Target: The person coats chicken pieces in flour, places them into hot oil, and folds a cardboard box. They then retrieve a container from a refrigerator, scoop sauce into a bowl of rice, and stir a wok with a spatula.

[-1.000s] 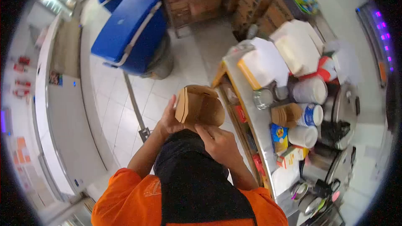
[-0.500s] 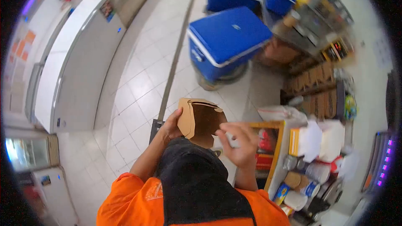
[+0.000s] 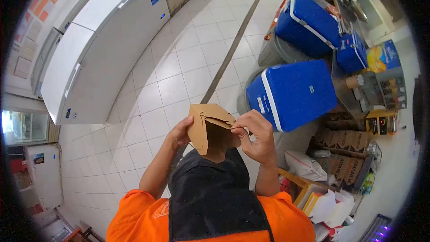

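Observation:
A brown cardboard takeout box (image 3: pixel 197 130) is held in front of my black apron, its dark inside turned partly toward me. My left hand (image 3: pixel 181 132) grips the box's left side, thumb on the outer wall. At the upper right corner, my right hand (image 3: pixel 256 135) pinches the edge of a folded flap (image 3: pixel 218 122) between thumb and forefinger. The box's underside and the fingers behind it are hidden.
Blue coolers (image 3: pixel 300 90) stand on bins ahead to the right. A long white chest freezer (image 3: pixel 116 49) lines the left. Cardboard cartons (image 3: pixel 342 141), a white sack (image 3: pixel 306 166) and a cluttered shelf are at right. Tiled floor (image 3: pixel 179 69) lies between.
My right hand has closed from a loose, spread pose onto the box's flap, which now sits lower across the opening. The view has turned, shifting the coolers right.

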The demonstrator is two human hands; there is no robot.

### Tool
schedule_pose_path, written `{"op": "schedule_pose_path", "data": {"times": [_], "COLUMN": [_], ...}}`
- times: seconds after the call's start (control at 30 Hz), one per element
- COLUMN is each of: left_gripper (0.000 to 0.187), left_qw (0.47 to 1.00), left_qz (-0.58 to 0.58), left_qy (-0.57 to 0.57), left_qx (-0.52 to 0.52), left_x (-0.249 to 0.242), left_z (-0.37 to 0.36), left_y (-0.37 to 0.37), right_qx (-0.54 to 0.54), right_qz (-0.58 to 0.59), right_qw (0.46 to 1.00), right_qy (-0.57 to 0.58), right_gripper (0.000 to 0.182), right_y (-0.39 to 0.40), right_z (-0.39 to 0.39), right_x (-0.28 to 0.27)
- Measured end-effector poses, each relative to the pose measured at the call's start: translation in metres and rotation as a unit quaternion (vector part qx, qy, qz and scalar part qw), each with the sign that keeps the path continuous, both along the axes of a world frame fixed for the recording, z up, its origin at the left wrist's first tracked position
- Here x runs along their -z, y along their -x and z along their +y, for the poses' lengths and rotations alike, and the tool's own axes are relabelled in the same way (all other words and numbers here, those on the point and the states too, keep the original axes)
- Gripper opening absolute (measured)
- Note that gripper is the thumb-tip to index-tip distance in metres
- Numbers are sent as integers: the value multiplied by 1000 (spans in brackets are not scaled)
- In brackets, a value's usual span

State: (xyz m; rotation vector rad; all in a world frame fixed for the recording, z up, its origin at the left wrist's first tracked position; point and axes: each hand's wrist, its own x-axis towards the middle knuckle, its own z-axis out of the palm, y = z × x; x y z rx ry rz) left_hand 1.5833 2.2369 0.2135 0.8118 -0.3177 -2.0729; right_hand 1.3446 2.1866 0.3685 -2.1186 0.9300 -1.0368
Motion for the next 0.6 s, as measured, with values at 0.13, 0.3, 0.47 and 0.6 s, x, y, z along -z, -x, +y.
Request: {"op": "schedule_pose_path", "data": {"times": [0.13,0.3,0.47,0.6], "left_gripper": [76,72,73,75], "left_qw": [1000,994,993,992], "left_qz": [-13,-64,-80,-96], "left_qy": [17,-42,-29,-16], "left_qx": [9,-81,-85,-80], "left_x": [15,-6,-13,-26], "left_z": [-83,-205,-326,-425], "left_y": [-23,-39,-50,-49], "right_qx": [-4,4,18,3], "right_qz": [2,9,91,71], "right_qw": [999,1000,992,994], "right_qy": [-35,13,81,84], "right_gripper": [9,11,8,7], "right_y": [-16,-40,-50,-54], "right_z": [-93,-232,-361,-458], "right_x": [13,31,24,22]}}
